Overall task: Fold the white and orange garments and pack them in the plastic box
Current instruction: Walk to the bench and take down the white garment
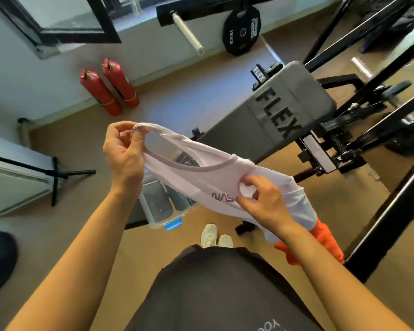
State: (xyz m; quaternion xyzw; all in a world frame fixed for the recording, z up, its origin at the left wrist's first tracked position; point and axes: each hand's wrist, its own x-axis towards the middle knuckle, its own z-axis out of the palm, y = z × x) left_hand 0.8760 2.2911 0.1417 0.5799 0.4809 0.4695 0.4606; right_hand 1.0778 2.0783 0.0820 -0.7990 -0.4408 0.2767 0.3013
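The person held a white tank top (201,177) up in the air with both hands, stretched out slantwise between them. The left hand (123,154) was the higher one, its fingers curled and pinched together with the thumb on one shoulder strap. The right hand (264,201) was lower and to the right. Its fingers were hooked through the opening by the other strap and closed on the cloth, with the thumb lying just beside the dark NASA lettering, which read reversed from this side. The rest of the top hung down past the right wrist.

The orange garment (325,240) lay bunched below the right forearm, partly hidden by that arm and by the hanging white cloth. What it rested on could not be told. The clear plastic box (158,206), with a blue latch (173,224) on its near end, sat open below the tank top with nothing visible inside it.

Beyond the hands stood a grey weight bench (292,101) marked FLEX, inside a black steel rack. Two red fire extinguishers (110,89) stood against the wall, and a 15KG weight plate (242,32) leaned there too. The person's white shoes (215,236) showed on the tan floor.
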